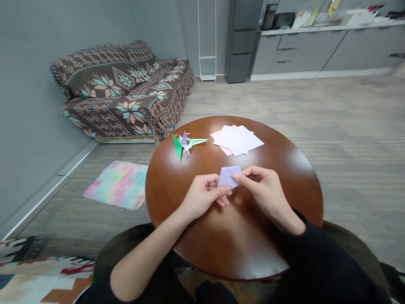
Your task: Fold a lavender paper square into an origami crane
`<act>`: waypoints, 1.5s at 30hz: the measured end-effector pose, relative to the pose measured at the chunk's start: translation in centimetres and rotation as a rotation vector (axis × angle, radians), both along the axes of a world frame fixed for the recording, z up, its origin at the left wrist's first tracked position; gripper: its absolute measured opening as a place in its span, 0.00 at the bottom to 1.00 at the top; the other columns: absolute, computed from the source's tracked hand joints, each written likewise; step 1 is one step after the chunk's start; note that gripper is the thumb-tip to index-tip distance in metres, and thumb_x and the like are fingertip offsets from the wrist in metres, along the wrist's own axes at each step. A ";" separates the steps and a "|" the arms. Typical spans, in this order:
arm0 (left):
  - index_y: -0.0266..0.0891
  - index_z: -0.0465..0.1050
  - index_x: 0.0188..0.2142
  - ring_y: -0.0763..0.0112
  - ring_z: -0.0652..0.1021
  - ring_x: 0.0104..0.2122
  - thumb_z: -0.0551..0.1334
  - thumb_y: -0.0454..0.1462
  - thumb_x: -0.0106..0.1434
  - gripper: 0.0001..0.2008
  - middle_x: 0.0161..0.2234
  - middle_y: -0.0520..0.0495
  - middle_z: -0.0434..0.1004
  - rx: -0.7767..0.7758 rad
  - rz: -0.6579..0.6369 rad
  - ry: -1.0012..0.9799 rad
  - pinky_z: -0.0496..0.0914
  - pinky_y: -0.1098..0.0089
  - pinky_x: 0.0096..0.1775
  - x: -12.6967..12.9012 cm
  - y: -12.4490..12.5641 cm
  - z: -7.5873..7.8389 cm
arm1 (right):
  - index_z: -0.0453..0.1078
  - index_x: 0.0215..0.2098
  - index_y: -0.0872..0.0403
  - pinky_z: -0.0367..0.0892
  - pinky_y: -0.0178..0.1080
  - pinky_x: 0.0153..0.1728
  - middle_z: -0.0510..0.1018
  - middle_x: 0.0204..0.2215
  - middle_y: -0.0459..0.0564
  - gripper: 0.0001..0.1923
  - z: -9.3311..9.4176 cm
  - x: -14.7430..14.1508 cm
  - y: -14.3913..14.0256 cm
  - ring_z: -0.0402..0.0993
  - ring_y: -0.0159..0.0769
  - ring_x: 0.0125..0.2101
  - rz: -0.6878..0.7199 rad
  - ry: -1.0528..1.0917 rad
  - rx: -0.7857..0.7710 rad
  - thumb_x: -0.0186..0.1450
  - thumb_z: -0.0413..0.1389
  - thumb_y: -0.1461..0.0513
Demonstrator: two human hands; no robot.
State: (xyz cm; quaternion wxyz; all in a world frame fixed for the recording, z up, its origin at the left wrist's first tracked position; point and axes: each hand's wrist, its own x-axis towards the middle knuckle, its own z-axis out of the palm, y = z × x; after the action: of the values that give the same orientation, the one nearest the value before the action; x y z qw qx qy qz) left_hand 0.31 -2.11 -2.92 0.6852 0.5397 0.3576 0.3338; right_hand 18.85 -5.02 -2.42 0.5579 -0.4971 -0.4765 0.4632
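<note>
Your left hand [204, 195] pinches the lower left edge of a small folded lilac paper [226, 175] between thumb and fingers; your right hand [265, 185] pinches its right side, thumb on top. You hold it over the round table [215, 240], nearer you than the pale sheets [237, 140] and paper cranes [184, 142].

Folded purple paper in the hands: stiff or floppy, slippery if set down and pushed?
Probably fairly stiff: the purple paper looks flat between the left hand and right hand. Likely very light, being small folded paper. Might slide easily on the table, whose glossy top shows reflections.
</note>
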 end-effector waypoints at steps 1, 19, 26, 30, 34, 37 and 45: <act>0.33 0.78 0.32 0.73 0.79 0.19 0.74 0.44 0.57 0.15 0.22 0.48 0.81 -0.013 -0.017 -0.004 0.74 0.75 0.25 0.0 0.0 0.0 | 0.78 0.25 0.54 0.68 0.36 0.32 0.82 0.23 0.46 0.11 0.1 -0.1 -0.1 0.74 0.33 0.25 0.045 0.011 -0.023 0.59 0.70 0.57; 0.36 0.77 0.31 0.77 0.74 0.20 0.74 0.40 0.58 0.10 0.21 0.53 0.76 0.273 0.418 -0.046 0.71 0.75 0.26 -0.7 0.4 0.5 | 0.75 0.26 0.55 0.61 0.36 0.27 0.77 0.22 0.45 0.15 0.3 0.2 -0.1 0.69 0.32 0.24 0.284 -0.077 -0.158 0.59 0.69 0.53; 0.37 0.80 0.40 0.76 0.75 0.20 0.74 0.40 0.59 0.12 0.22 0.53 0.76 0.152 0.173 -0.186 0.72 0.75 0.26 -0.7 0.0 0.5 | 0.77 0.26 0.56 0.58 0.36 0.28 0.77 0.23 0.46 0.16 0.7 0.0 -0.5 0.66 0.31 0.25 0.357 -0.014 -0.178 0.63 0.67 0.52; 0.37 0.81 0.38 0.76 0.74 0.20 0.74 0.43 0.59 0.13 0.22 0.52 0.75 0.074 0.107 -0.274 0.72 0.75 0.25 -1.0 0.4 0.1 | 0.76 0.26 0.56 0.55 0.35 0.28 0.74 0.23 0.44 0.16 0.6 0.1 -0.7 0.63 0.30 0.24 0.401 0.040 -0.220 0.62 0.68 0.53; 0.37 0.81 0.35 0.75 0.76 0.20 0.77 0.43 0.55 0.14 0.24 0.50 0.77 0.047 0.102 -0.252 0.73 0.74 0.24 -1.1 0.5 -0.1 | 0.78 0.30 0.55 0.55 0.35 0.28 0.75 0.24 0.44 0.14 0.5 0.0 -0.7 0.64 0.30 0.25 0.410 0.082 -0.230 0.62 0.69 0.53; 0.36 0.81 0.34 0.74 0.78 0.22 0.76 0.40 0.56 0.12 0.25 0.49 0.79 0.062 0.079 -0.236 0.75 0.74 0.26 -1.0 0.4 0.0 | 0.80 0.32 0.55 0.55 0.34 0.27 0.77 0.25 0.45 0.13 0.6 0.0 -0.7 0.63 0.29 0.25 0.408 0.084 -0.211 0.63 0.68 0.53; 0.35 0.80 0.37 0.73 0.80 0.28 0.76 0.38 0.56 0.13 0.28 0.48 0.81 0.080 0.190 -0.200 0.77 0.73 0.34 -0.7 0.4 -0.2 | 0.79 0.28 0.56 0.60 0.36 0.26 0.79 0.26 0.49 0.15 0.9 -0.4 -0.8 0.68 0.33 0.25 0.228 -0.094 -0.053 0.62 0.68 0.52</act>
State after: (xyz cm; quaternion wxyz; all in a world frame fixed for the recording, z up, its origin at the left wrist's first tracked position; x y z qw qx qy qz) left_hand -0.39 -1.66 -3.14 0.6607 0.4943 0.3235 0.4633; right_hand 18.45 -5.78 -1.54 0.4653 -0.4755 -0.5433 0.5121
